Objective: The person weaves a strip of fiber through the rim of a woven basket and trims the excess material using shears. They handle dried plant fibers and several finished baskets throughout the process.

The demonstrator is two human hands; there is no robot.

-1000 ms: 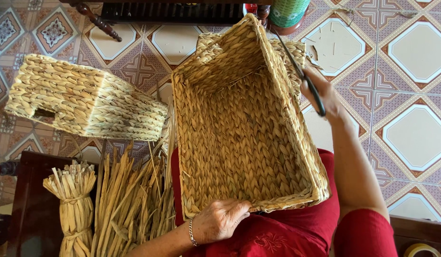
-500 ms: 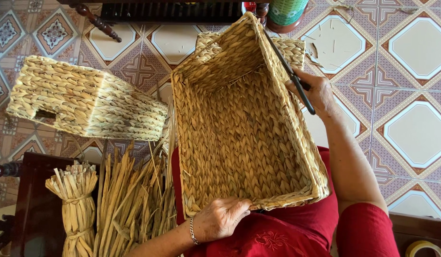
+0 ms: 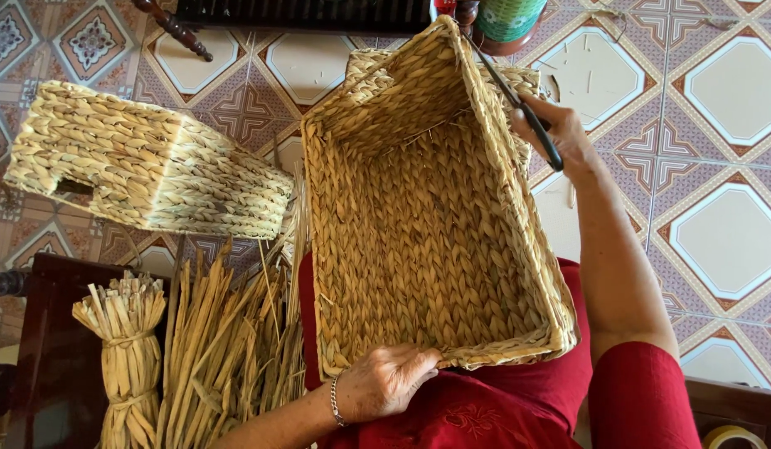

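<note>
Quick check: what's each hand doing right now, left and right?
Left hand: closed on the near rim of the large rectangular woven straw basket.
Right hand: closed around dark-handled scissors, blades at the basket's far right rim.

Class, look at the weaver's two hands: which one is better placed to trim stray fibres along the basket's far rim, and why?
Right. The right hand holds the scissors, their blades lying along the woven basket rim's far right side. The left hand grips the near rim, steadying the basket, and holds no tool.
</note>
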